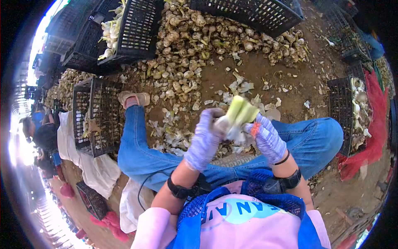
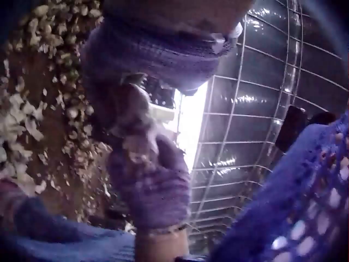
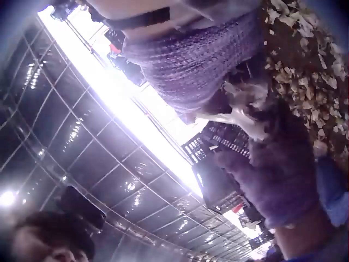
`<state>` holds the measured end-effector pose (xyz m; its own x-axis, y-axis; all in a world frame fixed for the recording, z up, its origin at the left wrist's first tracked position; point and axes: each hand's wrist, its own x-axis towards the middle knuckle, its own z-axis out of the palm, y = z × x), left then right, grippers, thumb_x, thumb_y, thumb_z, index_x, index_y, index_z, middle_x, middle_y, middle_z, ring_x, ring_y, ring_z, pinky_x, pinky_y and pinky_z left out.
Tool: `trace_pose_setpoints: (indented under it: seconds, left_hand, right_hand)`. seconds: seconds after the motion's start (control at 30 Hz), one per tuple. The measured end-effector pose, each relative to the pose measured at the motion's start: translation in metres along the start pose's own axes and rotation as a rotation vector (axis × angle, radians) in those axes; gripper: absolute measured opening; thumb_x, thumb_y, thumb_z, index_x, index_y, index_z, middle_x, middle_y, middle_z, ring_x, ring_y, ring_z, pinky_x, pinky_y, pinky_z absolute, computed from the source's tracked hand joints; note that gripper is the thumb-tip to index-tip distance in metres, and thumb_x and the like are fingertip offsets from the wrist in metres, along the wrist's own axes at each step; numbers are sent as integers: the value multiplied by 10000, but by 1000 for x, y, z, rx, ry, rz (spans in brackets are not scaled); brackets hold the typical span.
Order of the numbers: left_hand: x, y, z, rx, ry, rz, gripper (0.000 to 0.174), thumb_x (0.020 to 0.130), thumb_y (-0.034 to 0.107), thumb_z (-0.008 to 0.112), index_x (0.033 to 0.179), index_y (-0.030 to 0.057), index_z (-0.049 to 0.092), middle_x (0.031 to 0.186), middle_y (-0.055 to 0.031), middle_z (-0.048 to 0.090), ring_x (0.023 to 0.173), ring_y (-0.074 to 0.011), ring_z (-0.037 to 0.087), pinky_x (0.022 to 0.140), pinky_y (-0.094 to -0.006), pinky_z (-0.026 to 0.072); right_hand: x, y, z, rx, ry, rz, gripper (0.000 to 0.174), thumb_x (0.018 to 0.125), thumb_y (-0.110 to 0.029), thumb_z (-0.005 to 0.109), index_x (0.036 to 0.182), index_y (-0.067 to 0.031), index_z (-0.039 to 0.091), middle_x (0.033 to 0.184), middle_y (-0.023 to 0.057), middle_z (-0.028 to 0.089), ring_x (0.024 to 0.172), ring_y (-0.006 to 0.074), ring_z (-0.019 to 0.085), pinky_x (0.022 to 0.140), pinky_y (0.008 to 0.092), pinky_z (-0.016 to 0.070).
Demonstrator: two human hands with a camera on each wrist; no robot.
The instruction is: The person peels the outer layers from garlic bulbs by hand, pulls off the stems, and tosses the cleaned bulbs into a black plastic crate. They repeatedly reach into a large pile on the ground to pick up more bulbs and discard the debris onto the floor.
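Observation:
In the head view both hands, in purple-and-white gloves, meet in front of the lap around garlic with thick pale-green cut stems (image 1: pixel 240 110). My left hand (image 1: pixel 205 139) grips it from the left, its fingers curled about the whitish bulb end. From the right, my right hand (image 1: pixel 267 139) pinches the garlic, with orange wrapping on a fingertip. Loose papery skin hangs below the stems. In the right wrist view a strip of white garlic skin (image 3: pixel 245 123) stretches between the two gloves. The left wrist view shows the bulb dimly, partly hidden by the gloves.
A heap of garlic bulbs (image 1: pixel 182 54) covers the ground ahead, with peeled skins (image 1: pixel 170 124) scattered between the legs. Black crates stand around: one with white garlic (image 1: pixel 139 29) at upper left, another (image 1: pixel 103 116) by the left foot, a third (image 1: pixel 340 103) at right beside red netting (image 1: pixel 375 120).

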<state>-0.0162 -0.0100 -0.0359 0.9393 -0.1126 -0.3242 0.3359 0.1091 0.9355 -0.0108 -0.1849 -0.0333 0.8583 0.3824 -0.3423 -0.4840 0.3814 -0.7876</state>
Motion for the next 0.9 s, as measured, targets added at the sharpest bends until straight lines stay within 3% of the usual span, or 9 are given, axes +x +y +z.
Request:
trace_pose_setpoints:
  seconds: [0.2, 0.37, 0.5, 0.6, 0.63, 0.7, 0.77, 0.83, 0.9]
  left_hand:
    - [1, 30, -15, -135, -239, -48, 441, 751, 239, 681, 1087, 5, 516, 997, -78, 560, 918, -163, 548, 791, -277, 463]
    - [3, 39, -29, 309, -111, 331, 299, 658, 49, 738, 927, 39, 608, 978, -89, 592, 926, -170, 562, 800, -274, 454]
    - [-2, 34, -37, -190, -145, 237, 240, 643, 53, 743, 852, 52, 625, 1003, -99, 584, 967, -208, 556, 833, -306, 445]
    - [0, 21, -32, -725, -33, 180, 383, 698, 53, 701, 1045, 48, 539, 1091, -112, 544, 1011, -242, 543, 869, -358, 463]
    - [2, 18, -30, -826, 41, 172, 418, 721, 66, 687, 1095, 36, 505, 1100, -113, 538, 1011, -243, 544, 865, -356, 472]
    - [7, 14, -31, -882, 153, 136, 454, 768, 126, 660, 1155, 21, 446, 1109, -111, 536, 994, -221, 557, 805, -312, 512]
    - [5, 12, -36, -927, 71, 125, 462, 833, 184, 584, 1224, 3, 419, 1207, -110, 503, 1092, -217, 503, 872, -318, 476]
    - [2, 14, -28, -858, 133, 114, 465, 826, 194, 599, 1211, -1, 428, 1189, -98, 514, 1075, -203, 511, 846, -285, 483]
    - [0, 16, -21, -817, 191, 32, 386, 788, 187, 651, 1100, 28, 489, 1015, -107, 577, 896, -172, 594, 692, -248, 541]
  right_hand:
    - [-1, -10, 3, 514, 38, 97, 404, 766, -205, 554, 1095, 26, 517, 980, 136, 602, 845, 192, 614, 719, 306, 518]
    - [1, -8, -31, 586, 201, 173, 447, 782, -207, 533, 1158, 22, 458, 1035, 177, 580, 874, 262, 606, 741, 381, 525]
    - [12, -12, -52, 870, 386, -84, 377, 859, -218, 454, 1146, 23, 415, 1131, 213, 508, 987, 319, 558, 774, 429, 523]
    - [-8, -27, -48, 628, 100, -652, 328, 909, -173, 383, 1186, 3, 380, 1216, 209, 433, 1077, 349, 494, 890, 471, 456]
    - [-8, -32, -47, 364, 395, -659, 352, 901, -172, 412, 1220, -28, 372, 1222, 196, 436, 1118, 341, 460, 941, 478, 408]
    - [-12, -41, -34, 616, -13, -756, 353, 902, -167, 424, 1233, -51, 385, 1214, 163, 455, 1103, 295, 480, 939, 428, 417]
    - [1, -34, -24, 244, 109, -513, 392, 880, -198, 495, 1233, -56, 396, 1196, 137, 480, 1072, 258, 505, 921, 375, 427]
    - [-3, -24, 0, -870, 214, -420, 658, 668, -179, 726, 1224, -35, 405, 1138, 141, 518, 1064, 253, 502, 917, 336, 415]
    - [7, -13, 10, -1052, 204, -695, 689, 585, -78, 761, 1185, -41, 425, 1101, 108, 488, 1002, 224, 509, 868, 312, 427]
